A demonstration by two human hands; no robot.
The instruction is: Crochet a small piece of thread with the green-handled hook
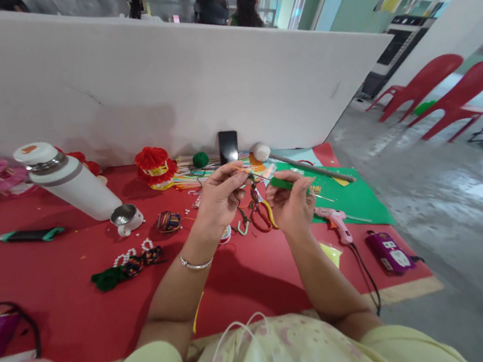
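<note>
My left hand (225, 199), with a bracelet at the wrist, pinches a small piece of dark yarn work (250, 178) between thumb and fingers. My right hand (291, 200) grips a green-handled tool (282, 183), whose thin metal shaft points toward the yarn. Whether its tip touches the yarn is too small to tell. Beyond and below the hands lie scissors with red and yellow handles (269, 216). A pale green hook-shaped piece (243, 227) rests left of them. Multicoloured yarn in a ball (168, 221) sits to the left of my left hand.
On the red table (248, 284) stand a white bottle (72, 183) and a metal cup (126, 217). A pink glue gun (337, 221) and a purple box (390, 252) lie right. A phone (228, 145) leans on the white partition (162, 83); people sit beyond.
</note>
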